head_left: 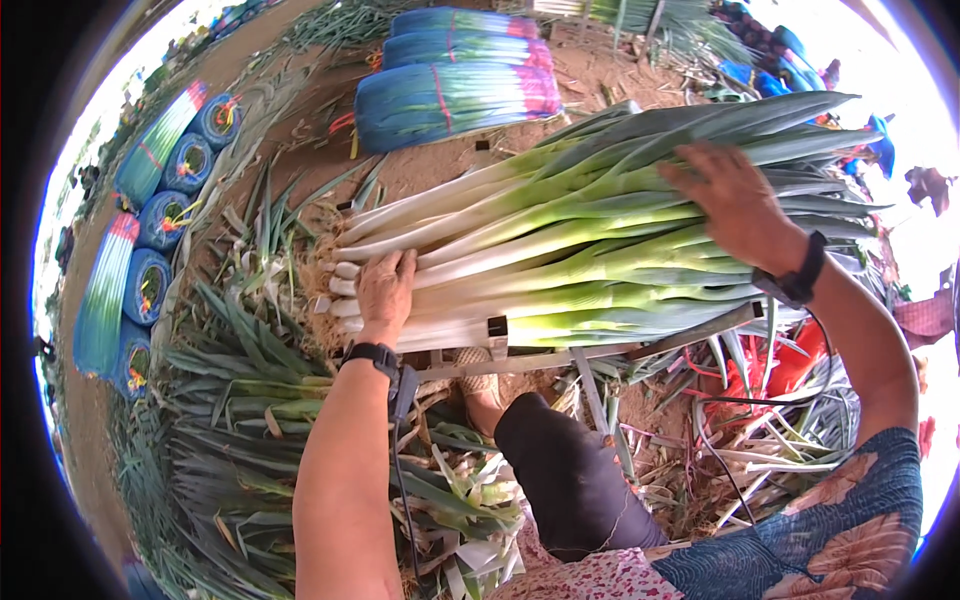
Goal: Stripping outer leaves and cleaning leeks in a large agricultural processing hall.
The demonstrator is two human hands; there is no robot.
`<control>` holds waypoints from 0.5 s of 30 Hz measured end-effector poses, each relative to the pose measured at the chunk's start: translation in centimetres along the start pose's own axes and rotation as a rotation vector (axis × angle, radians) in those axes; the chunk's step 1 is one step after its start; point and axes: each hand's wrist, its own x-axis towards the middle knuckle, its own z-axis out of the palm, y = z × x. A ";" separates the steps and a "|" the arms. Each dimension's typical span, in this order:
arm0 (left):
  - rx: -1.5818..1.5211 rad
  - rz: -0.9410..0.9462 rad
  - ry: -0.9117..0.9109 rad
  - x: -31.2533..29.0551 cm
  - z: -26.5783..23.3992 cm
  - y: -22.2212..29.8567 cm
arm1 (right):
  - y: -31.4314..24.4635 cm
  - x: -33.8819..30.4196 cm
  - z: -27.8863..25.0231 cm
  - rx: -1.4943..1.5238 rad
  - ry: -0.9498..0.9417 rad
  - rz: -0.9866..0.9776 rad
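Observation:
A broad pile of leeks lies across a low metal rack, white root ends to the left and green leaves to the right. On the white stalks near the roots rests my left hand, its fingers bent and closed around a leek stalk; its fingertips are partly hidden among the stalks. My right hand lies over the dark green leaves at the far right, fingers spread and nothing gripped. Both wrists wear black bands with cables.
Blue-wrapped leek bundles lie beyond the rack. More wrapped bundles are stacked at the left. Loose leeks cover the ground at the near left. Red plastic and leaf scraps lie under the rack's right side. My knee is close to its near edge.

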 end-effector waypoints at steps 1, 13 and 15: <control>0.016 0.013 0.035 0.1 -0.3 -0.4 | 1.6 -1.3 -0.1 -0.077 0.042 0.068; -0.031 -0.064 -0.171 0.7 -0.3 -0.8 | 17.0 1.1 -5.4 -0.168 0.142 0.490; 0.032 -0.048 -0.068 0.2 -0.2 -1.7 | 13.8 3.2 -2.0 0.035 0.471 0.270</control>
